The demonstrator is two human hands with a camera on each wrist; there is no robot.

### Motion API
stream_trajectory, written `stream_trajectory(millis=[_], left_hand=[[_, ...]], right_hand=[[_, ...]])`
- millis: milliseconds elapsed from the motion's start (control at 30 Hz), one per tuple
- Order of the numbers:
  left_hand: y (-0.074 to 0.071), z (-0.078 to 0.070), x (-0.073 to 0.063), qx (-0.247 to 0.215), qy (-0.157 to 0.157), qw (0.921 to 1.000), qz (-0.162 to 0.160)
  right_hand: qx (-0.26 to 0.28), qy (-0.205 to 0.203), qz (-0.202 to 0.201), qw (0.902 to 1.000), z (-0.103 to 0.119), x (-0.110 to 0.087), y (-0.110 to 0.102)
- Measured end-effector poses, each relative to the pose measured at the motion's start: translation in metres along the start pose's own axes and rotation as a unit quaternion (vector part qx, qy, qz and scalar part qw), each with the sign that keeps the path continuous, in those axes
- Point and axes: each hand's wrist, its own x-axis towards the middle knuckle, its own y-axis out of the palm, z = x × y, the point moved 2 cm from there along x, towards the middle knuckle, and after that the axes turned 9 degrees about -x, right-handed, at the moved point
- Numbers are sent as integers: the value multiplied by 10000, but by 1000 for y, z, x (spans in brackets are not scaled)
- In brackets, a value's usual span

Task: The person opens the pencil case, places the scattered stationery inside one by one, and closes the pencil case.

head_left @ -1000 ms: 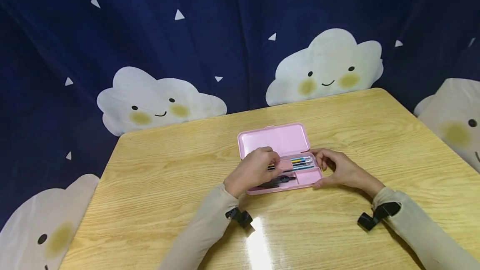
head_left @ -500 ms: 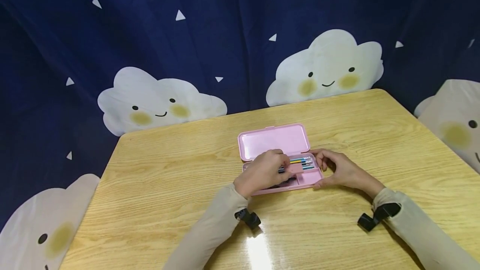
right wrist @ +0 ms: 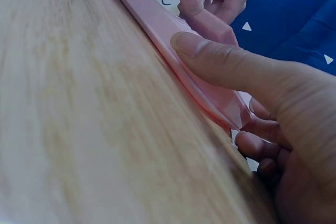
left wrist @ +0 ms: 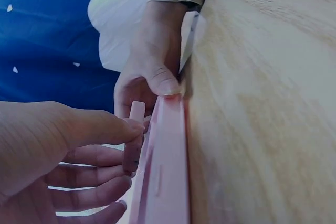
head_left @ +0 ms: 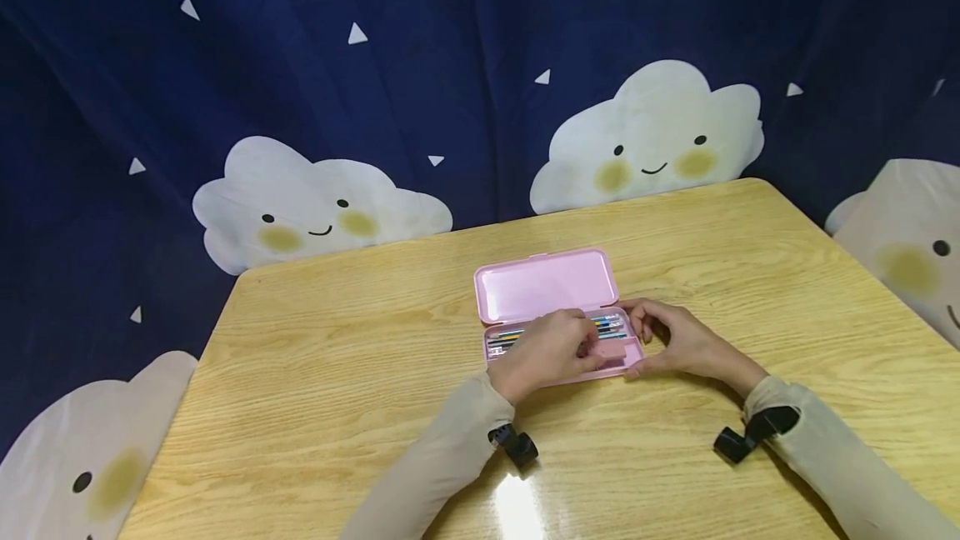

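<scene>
A pink pencil case [head_left: 547,288] lies on the table with its lid folded back. My left hand [head_left: 546,350] is over the case and pinches a pink block-shaped eraser [head_left: 612,351] between thumb and fingers. In the left wrist view the eraser [left wrist: 134,142] stands on edge above the case wall. The eraser is over the small front right compartment. My right hand [head_left: 686,344] grips the right end of the case, its thumb on the front wall. Several pencils [head_left: 611,326] lie in the back compartment. The left hand hides much of the front compartment.
The wooden table [head_left: 360,407] extends around the case on all sides. Behind it hangs a dark blue curtain [head_left: 405,73] printed with clouds. Black wrist cameras [head_left: 514,444] are strapped over both sleeves.
My left hand has moved right with the eraser, from over the pencils to the front right compartment. The right hand stays on the end of the case.
</scene>
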Motion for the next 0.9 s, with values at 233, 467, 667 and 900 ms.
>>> stream_trajectory(millis=[233, 467, 667, 900], left_hand=[[5, -3, 2, 116, 147, 9998, -77], [11, -6, 4, 323, 242, 9992, -53], [15, -8, 3, 636, 440, 9967, -252], [14, -5, 2, 322, 244, 9990, -214]], right_hand=[[15, -36, -2, 10000, 1, 1, 0], [111, -71, 16, 9999, 1, -1, 1], [72, 1, 17, 10000, 1, -1, 0], [-49, -58, -74, 9999, 2, -1, 0]])
